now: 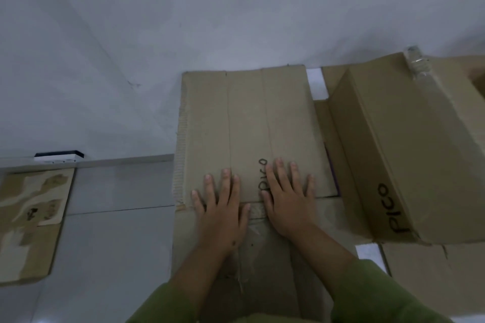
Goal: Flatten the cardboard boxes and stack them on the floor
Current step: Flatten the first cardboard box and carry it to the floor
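A flattened brown cardboard box (249,123) lies on the floor in front of me, its far edge against the white wall, with "PICO" handwritten near its near end. My left hand (220,207) and my right hand (286,202) rest side by side on it, palms down and fingers spread, holding nothing. More flat cardboard (267,270) lies under my forearms. To the right stands a box (409,144) still in its three-dimensional shape, tilted, also marked "PICO", with clear tape at its top corner.
A torn piece of cardboard (29,220) lies on the grey tiled floor (118,244) at the left. A small black-and-white device (59,157) sits by the wall base. Further flat cardboard (433,267) lies at the lower right. My sleeves are green.
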A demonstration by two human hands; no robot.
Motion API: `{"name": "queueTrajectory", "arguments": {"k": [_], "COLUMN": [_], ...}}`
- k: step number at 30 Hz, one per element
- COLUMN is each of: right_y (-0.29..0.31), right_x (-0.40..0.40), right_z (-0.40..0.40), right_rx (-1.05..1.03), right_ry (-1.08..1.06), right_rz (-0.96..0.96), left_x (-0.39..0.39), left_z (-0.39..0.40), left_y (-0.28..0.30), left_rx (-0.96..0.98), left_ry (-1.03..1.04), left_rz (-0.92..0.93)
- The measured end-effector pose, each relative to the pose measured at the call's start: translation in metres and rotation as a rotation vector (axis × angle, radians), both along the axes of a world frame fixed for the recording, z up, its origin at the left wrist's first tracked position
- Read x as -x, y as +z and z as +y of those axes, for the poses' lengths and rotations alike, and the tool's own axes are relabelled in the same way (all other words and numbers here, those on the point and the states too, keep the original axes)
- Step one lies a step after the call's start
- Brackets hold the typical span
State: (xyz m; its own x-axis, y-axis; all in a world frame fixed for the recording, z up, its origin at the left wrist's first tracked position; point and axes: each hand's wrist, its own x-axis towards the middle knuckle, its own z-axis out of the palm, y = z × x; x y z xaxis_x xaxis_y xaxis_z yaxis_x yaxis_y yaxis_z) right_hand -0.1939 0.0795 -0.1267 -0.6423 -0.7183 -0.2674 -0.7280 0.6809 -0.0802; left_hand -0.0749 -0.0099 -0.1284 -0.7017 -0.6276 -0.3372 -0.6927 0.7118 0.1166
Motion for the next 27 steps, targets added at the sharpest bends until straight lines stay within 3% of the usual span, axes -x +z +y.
{"name": "queueTrajectory", "arguments": {"k": [3,7,19,21,25,27], "right_y": [0.0,-0.002,0.003,0.01,0.023,0.028], "right_x": [-0.009,-0.034,-0.029,-0.024,-0.009,0.0], "right_z": [0.012,0.038,0.045,0.049,0.061,0.065], "right_rx": [-0.003,0.023,0.076,0.097,0.148,0.187], "right_ry": [0.021,-0.027,-0.027,-0.131,-0.422,-0.511], "right_rz": [-0.053,-0.02,-0.124,-0.159,-0.188,-0.209], "left_x": [-0.017,-0.041,-0.045,-0.05,-0.062,-0.064], "left_z": [0.005,0.019,0.009,0.004,-0.016,-0.027], "left_y": [-0.002,-0.004,-0.008,0.0,0.011,0.014], "left_rx": [-0.034,0.034,0.003,-0.048,-0.089,-0.24], "left_ry": [-0.037,-0.028,-0.081,0.035,0.501,0.599], "left_rz": [0.103,0.019,0.113,0.167,0.308,0.479]}}
